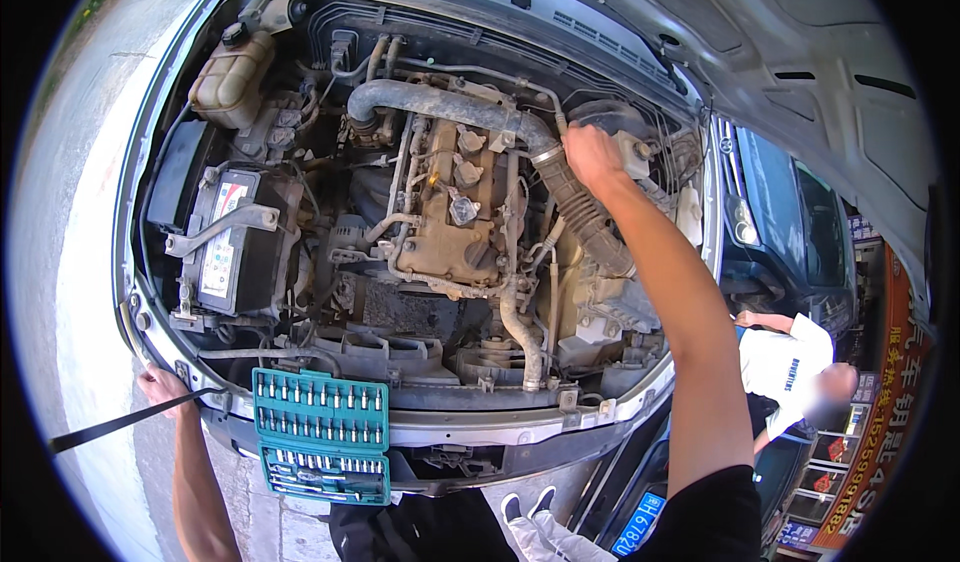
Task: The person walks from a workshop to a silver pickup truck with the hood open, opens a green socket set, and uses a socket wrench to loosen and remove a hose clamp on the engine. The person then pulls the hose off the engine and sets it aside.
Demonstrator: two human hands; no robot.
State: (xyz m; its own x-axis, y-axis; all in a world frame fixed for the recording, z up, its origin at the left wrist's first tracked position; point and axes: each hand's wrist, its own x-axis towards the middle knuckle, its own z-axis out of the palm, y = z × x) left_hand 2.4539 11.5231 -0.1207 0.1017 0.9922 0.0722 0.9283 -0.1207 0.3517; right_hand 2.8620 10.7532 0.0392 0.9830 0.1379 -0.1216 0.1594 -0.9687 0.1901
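Observation:
My right hand reaches across the engine bay and is closed beside the upper end of the ribbed air intake hose, near its metal clamp. What the fingers hold, if anything, is hidden. A grey intake pipe runs left from that joint over the dusty engine. Low at the left, my left hand rests on the car's front corner, with its fingers laid against the edge. A black strap or rod crosses by its wrist. Between my arms, an open green socket set case sits on the front edge.
A battery under a metal bracket and a coolant tank fill the left side. The raised hood hangs over the upper right. A person in a white shirt stands at the right, near a dark parked car.

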